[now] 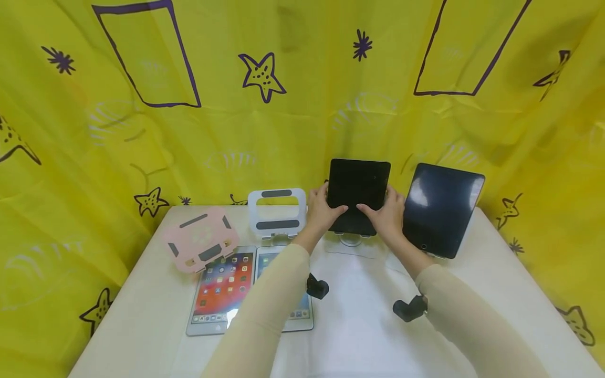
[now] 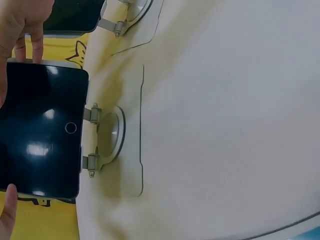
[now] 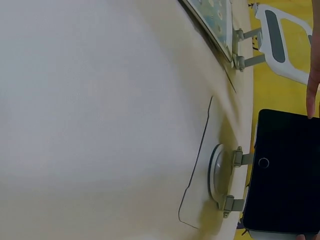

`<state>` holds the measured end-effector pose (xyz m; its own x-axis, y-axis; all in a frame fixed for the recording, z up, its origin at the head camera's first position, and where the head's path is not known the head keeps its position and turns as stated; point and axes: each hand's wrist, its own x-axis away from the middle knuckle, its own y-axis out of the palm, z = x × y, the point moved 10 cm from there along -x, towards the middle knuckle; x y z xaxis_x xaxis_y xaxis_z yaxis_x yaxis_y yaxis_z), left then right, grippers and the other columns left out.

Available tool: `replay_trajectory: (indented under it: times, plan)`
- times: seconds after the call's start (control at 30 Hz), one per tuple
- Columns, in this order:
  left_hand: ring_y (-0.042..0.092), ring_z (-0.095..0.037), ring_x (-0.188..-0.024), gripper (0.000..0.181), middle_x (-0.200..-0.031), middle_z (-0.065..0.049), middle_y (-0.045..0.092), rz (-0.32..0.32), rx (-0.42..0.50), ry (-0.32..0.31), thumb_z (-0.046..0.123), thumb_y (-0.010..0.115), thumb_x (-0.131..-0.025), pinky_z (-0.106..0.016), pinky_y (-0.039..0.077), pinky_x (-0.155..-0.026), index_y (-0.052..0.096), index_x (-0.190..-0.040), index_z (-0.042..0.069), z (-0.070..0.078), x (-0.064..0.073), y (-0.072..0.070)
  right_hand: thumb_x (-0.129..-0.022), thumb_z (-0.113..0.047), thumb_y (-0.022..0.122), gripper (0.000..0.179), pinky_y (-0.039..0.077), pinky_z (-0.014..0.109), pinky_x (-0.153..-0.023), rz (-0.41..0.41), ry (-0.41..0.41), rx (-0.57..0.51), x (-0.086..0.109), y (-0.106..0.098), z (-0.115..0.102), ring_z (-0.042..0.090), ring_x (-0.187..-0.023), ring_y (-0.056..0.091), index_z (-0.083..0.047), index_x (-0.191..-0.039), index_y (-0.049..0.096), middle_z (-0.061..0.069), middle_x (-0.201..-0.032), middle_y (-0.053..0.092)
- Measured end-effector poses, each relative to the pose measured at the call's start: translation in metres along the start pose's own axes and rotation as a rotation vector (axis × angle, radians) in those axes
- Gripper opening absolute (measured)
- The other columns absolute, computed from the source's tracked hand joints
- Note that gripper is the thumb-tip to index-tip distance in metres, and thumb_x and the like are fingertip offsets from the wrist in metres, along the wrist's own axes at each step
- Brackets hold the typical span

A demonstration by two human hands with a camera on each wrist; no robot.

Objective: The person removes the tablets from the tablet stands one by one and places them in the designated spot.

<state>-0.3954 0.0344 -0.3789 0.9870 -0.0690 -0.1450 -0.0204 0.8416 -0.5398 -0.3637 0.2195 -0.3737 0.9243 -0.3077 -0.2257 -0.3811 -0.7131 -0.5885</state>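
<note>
A black-screened tablet (image 1: 358, 181) leans upright on a desktop stand (image 1: 350, 241). My left hand (image 1: 325, 211) grips its left edge, and my right hand (image 1: 388, 211) grips the right edge. Both thumbs lie over the screen; most of the other fingers are hidden behind. In the left wrist view the dark tablet (image 2: 42, 165) rests above the stand's round base (image 2: 110, 135), its home button facing the camera. From the right wrist, the same tablet (image 3: 285, 175) shows beside the stand's hinges and disc (image 3: 217, 172).
Another dark tablet (image 1: 441, 207) stands tilted on the right. To the left are an unloaded white stand (image 1: 257, 215) and a pink stand (image 1: 203, 234). Two lit tablets, one with a red-blue screen (image 1: 222, 289), lie flat on the white table (image 1: 359, 336). A yellow curtain (image 1: 307, 131) hangs behind.
</note>
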Motion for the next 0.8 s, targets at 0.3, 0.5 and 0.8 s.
replay_trajectory:
  times: [0.3,0.5,0.8]
  plan:
    - [0.049,-0.023,-0.101,0.076,-0.122,-0.011,0.043,0.052,-0.121,0.073,0.027,0.074,-0.082,-0.035,0.048,-0.077,0.033,-0.144,0.015,0.0,0.006,-0.002,-0.079,-0.021,0.078,0.086,0.046,0.051,-0.092,0.085,-0.097,-0.032,0.01,-0.001,0.002,0.043,-0.105,0.048,0.0,-0.144,0.026,0.027,-0.134,0.026]
    - [0.051,-0.023,-0.108,0.077,-0.126,-0.009,0.044,0.065,-0.117,0.076,0.025,0.073,-0.084,-0.038,0.05,-0.08,0.026,-0.145,0.018,-0.006,0.014,0.01,-0.08,-0.024,0.076,0.082,0.047,0.05,-0.082,0.14,-0.127,-0.016,0.019,-0.001,0.008,0.037,-0.099,0.048,-0.001,-0.142,0.026,0.024,-0.128,0.036]
    - [0.052,-0.021,-0.083,0.072,-0.116,-0.012,0.048,0.112,-0.22,0.06,0.029,0.066,-0.087,-0.027,0.048,-0.063,0.027,-0.147,0.019,-0.007,0.011,0.008,-0.079,-0.029,0.077,0.078,0.048,0.051,-0.075,0.162,-0.115,0.009,0.018,-0.003,0.008,0.035,-0.098,0.051,-0.005,-0.139,0.033,0.021,-0.121,0.045]
